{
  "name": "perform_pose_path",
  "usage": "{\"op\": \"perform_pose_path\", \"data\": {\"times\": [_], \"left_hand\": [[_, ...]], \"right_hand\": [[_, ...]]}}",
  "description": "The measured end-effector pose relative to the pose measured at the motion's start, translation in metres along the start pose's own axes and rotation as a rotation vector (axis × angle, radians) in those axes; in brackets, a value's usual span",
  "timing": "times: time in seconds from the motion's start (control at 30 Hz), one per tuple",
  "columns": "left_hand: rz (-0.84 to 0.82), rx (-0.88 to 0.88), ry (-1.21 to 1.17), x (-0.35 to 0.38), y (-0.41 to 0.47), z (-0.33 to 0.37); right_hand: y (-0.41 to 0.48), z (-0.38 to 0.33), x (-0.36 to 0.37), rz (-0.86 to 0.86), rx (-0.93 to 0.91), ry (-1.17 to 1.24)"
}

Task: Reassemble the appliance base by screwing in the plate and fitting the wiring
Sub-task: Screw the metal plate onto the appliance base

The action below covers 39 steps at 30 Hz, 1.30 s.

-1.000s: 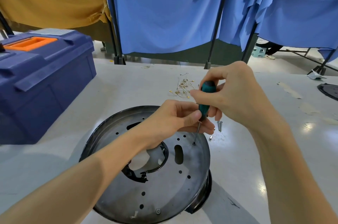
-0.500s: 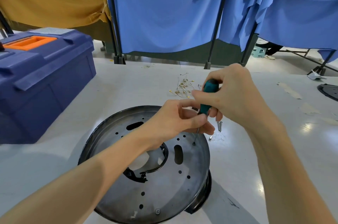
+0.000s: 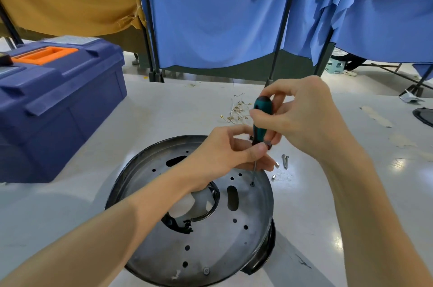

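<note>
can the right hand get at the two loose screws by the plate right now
Likely yes, but not freely: the screws lie uncovered on the table close under the right hand, yet it grips the screwdriver set in the plate, so it would have to let go first.

plate [image 3: 210, 247] on tabletop [image 3: 164, 108], front centre | toolbox [image 3: 54, 104] on tabletop, left of plate, apart | wires [image 3: 236, 111] on tabletop behind plate | screws [image 3: 284, 161] just right of plate's far rim | screwdriver [image 3: 261, 120] upright, tip on plate's far right part | left hand [image 3: 225, 153] low on it, right hand [image 3: 300, 118] above | curtains [image 3: 222, 17] behind tabletop
</note>
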State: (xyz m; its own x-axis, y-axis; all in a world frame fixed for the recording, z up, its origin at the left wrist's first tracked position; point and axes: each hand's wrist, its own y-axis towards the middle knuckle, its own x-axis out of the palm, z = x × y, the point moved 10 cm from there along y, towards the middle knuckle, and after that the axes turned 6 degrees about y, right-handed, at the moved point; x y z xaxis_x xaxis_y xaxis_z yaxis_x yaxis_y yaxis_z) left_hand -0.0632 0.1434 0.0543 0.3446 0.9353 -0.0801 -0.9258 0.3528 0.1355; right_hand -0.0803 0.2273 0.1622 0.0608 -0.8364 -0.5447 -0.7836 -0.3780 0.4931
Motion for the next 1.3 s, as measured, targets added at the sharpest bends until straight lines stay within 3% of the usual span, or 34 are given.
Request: {"op": "perform_pose_path", "data": {"times": [0.07, 0.17, 0.23, 0.3, 0.4, 0.47, 0.53, 0.63, 0.8, 0.9, 1.13, 1.3], "left_hand": [[0.039, 0.011, 0.054, -0.001, 0.004, 0.0], [-0.047, -0.005, 0.086, 0.006, 0.006, 0.0], [-0.084, -0.016, 0.066, 0.006, 0.005, 0.0], [-0.089, -0.02, 0.024, 0.003, 0.002, 0.0], [-0.094, -0.027, -0.008, 0.003, -0.001, -0.002], [-0.032, -0.01, 0.009, 0.002, -0.001, -0.002], [0.032, 0.009, 0.03, 0.0, 0.001, 0.0], [0.004, 0.004, 0.083, 0.004, 0.006, 0.001], [-0.037, -0.004, 0.073, 0.0, 0.003, -0.001], [-0.049, -0.031, 0.018, 0.001, 0.0, -0.005], [-0.025, -0.007, 0.031, 0.005, 0.003, -0.003], [-0.051, -0.022, 0.039, 0.002, -0.001, -0.004]], "right_hand": [[0.001, 0.001, -0.003, 0.081, -0.005, -0.22], [-0.001, -0.002, -0.009, 0.112, -0.005, -0.456], [-0.002, -0.004, -0.007, 0.005, -0.02, -0.357], [-0.006, -0.012, 0.001, -0.118, -0.044, -0.094], [-0.006, -0.016, 0.002, -0.103, -0.069, 0.07], [-0.004, -0.009, -0.001, -0.013, -0.011, 0.041], [-0.003, -0.004, -0.005, 0.082, 0.021, -0.144], [-0.004, -0.007, -0.014, 0.159, 0.01, -0.345], [-0.008, -0.012, 0.001, -0.138, -0.015, 0.051], [-0.005, -0.009, -0.001, -0.073, -0.015, 0.092], [-0.004, -0.006, -0.007, 0.193, 0.014, -0.39], [-0.006, -0.006, 0.009, -0.116, -0.011, -0.037]]}}
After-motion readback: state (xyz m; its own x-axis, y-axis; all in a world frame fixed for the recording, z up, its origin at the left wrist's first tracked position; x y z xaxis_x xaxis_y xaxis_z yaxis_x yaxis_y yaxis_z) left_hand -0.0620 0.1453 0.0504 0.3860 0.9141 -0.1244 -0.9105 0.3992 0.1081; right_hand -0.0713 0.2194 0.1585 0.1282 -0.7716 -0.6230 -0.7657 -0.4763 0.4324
